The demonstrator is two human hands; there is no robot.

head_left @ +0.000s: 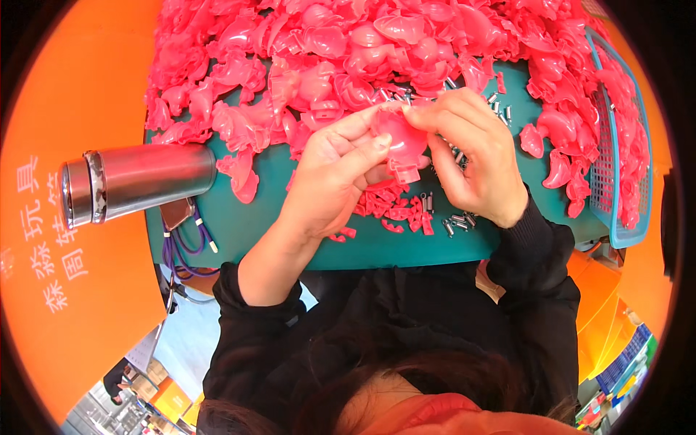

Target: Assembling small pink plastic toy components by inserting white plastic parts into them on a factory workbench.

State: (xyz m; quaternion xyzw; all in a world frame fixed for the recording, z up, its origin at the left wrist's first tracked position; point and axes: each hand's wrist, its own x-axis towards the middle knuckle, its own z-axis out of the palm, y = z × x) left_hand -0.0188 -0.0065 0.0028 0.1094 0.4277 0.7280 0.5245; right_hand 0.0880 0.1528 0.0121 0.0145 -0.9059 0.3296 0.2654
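Note:
Over the near middle of the table, a glossy red hollow plastic shell (407, 148) with a short neck at its lower end is up between my two hands. My left hand (330, 170) grips it from the left, thumb laid across its side. On the right, the fingers of my right hand (478, 148) are bent in at the shell's upper right edge. Whether they also pinch something small there is hidden. Just below the shell lie small red curved plastic parts (413, 214). Short silver metal pins (460, 221) lie beside them, and more sit behind my right hand.
A large heap of red shells (319, 43) covers the far part of the green tabletop (290, 250). To the left lies a metal tumbler (148, 181), with purple cords (177, 250) below it. A blue basket (605, 159) of red pieces stands right. Orange bins flank the table.

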